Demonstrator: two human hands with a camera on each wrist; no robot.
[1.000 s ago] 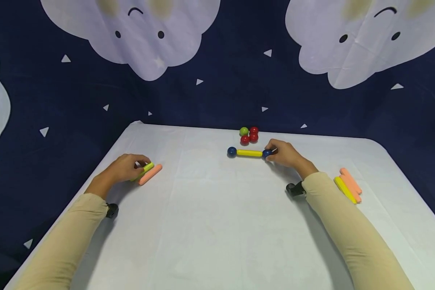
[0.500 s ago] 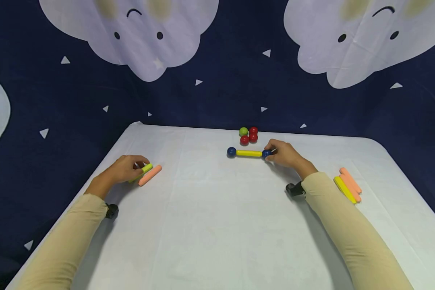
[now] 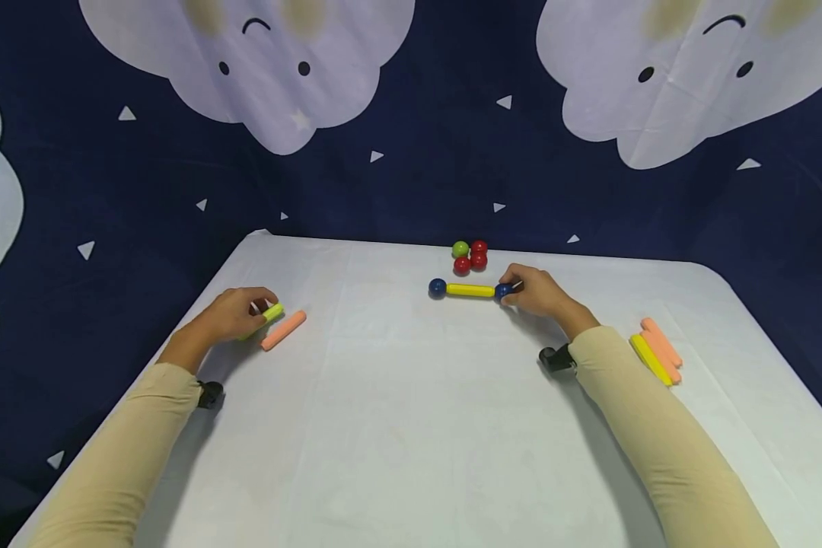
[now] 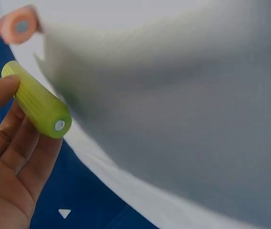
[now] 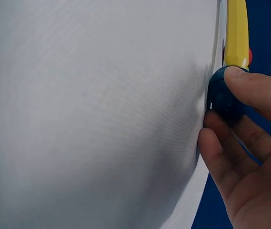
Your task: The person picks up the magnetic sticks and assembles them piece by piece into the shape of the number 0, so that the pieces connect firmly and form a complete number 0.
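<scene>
My left hand [image 3: 236,313] pinches a yellow-green rod [image 4: 40,102] between thumb and fingers; a small silvery disc shows in the rod's end. An orange rod [image 3: 284,330] lies on the table just right of it. At the back, my right hand [image 3: 534,291] grips a dark blue ball [image 5: 225,93] with thumb and fingertips. That ball sits at the right end of a yellow rod [image 3: 470,290], whose left end meets a second dark blue ball [image 3: 438,288].
Behind the rod, several balls stand grouped: a green ball [image 3: 460,249] and red balls [image 3: 478,260]. Near the right forearm lie two orange rods [image 3: 663,346] and a yellow rod [image 3: 649,359]. The white-covered table [image 3: 383,426] ends at a dark blue cloud-print backdrop [image 3: 438,91].
My left hand has lifted slightly and drawn the yellow-green rod up and left, away from the orange rod. The right hand has stayed in place on the blue ball.
</scene>
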